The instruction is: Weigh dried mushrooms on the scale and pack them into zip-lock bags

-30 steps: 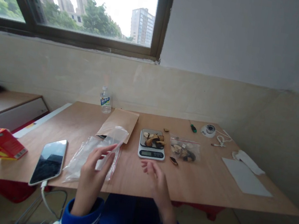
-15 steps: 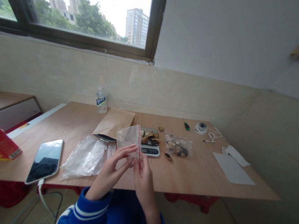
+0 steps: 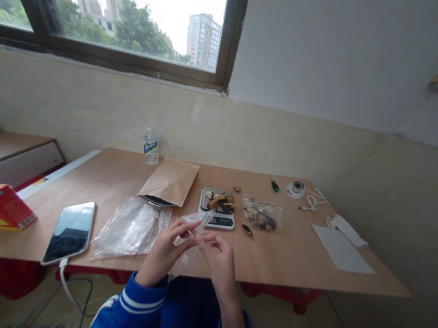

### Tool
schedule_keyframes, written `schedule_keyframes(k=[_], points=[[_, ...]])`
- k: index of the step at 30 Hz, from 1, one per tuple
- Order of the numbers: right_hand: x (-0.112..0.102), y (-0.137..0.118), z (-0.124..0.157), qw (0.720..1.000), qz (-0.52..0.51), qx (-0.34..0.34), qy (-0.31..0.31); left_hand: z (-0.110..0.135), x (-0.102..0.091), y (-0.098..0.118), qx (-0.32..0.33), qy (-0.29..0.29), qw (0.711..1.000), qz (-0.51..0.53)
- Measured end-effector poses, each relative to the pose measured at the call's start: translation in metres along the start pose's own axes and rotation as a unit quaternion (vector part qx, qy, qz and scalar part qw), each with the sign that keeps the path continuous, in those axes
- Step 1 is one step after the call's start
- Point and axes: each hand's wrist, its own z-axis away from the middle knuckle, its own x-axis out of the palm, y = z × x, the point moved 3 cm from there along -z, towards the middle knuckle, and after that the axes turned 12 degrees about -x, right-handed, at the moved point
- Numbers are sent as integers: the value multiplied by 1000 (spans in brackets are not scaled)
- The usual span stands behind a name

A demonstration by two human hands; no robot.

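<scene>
Both hands held one clear bag (image 3: 194,224) above the near table (image 3: 295,256) edge: left hand (image 3: 169,246) pinched its top, right hand (image 3: 219,256) gripped it beside the left. Bag sat just before the scale (image 3: 217,209), which carried dried pieces. Bag pile (image 3: 132,228) lay left; phone (image 3: 71,230) beyond it.

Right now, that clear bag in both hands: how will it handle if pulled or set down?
Probably floppy: the clear bag crumples and sags between the left hand and right hand. Likely very light, since it looks empty and thin. The film may be slick, so pinching near its red strip seems safer.
</scene>
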Motion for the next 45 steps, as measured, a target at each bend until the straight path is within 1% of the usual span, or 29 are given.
schedule_keyframes(k=[2, 3, 6, 8, 10, 13, 15, 16, 18, 19, 21, 24, 26, 29, 32, 35, 37, 39, 41, 42, 43, 45], points=[[-2, 5, 0, 998, -49, 28, 5, 0, -3, 0, -6, -3, 1000, 5], [-3, 9, -1, 996, -79, 49, 19, 1, -6, 1, -9, 6, 1000, 7], [-12, 23, 0, 977, -143, 118, 105, 4, -17, 1, -13, 82, 996, 14], [-18, 30, 0, 969, -151, 135, 144, 5, -23, 0, -5, 130, 991, 20], [-22, 30, 0, 975, -135, 112, 139, 5, -25, -2, 4, 153, 988, 29], [-28, 27, -2, 994, -66, 33, 83, 1, -23, -7, 5, 179, 983, 43], [-36, 28, -9, 998, 4, -27, 58, -2, -23, -12, -4, 196, 980, 47], [-42, 31, -15, 996, 42, -59, 58, -2, -24, -15, -8, 204, 978, 48], [-54, 43, -33, 982, 123, -126, 67, -3, -26, -19, -10, 224, 973, 49], [-58, 50, -44, 972, 165, -156, 61, -2, -27, -21, -8, 233, 971, 51], [-62, 68, -67, 950, 245, -192, 24, -1, -28, -24, -3, 240, 969, 62], [-60, 91, -96, 917, 341, -201, -39, 0, -26, -30, -16, 220, 970, 103], [-57, 99, -105, 898, 391, -194, -61, 1, -22, -34, -38, 202, 969, 140], [-54, 104, -104, 880, 433, -185, -61, 2, -19, -36, -64, 190, 961, 191], [-57, 103, -101, 880, 436, -185, -42, 2, -18, -34, -81, 193, 952, 221], [-61, 96, -104, 900, 400, -175, -7, 2, -17, -31, -92, 198, 948, 229], [-60, 81, -110, 920, 352, -170, 17, 1, -14, -31, -97, 193, 949, 232], [-55, 54, -114, 938, 294, -179, 40, 0, -10, -32, -100, 185, 949, 235], [-43, 18, -114, 949, 233, -210, 45, -1, -5, -34, -102, 183, 948, 240], [-35, 0, -112, 951, 208, -226, 36, -1, -3, -35, -105, 184, 947, 242], [-26, -16, -109, 952, 189, -241, 11, -2, -1, -35, -108, 185, 946, 243], [-11, -37, -102, 949, 170, -261, -40, -2, 2, -35, -113, 188, 944, 245]])
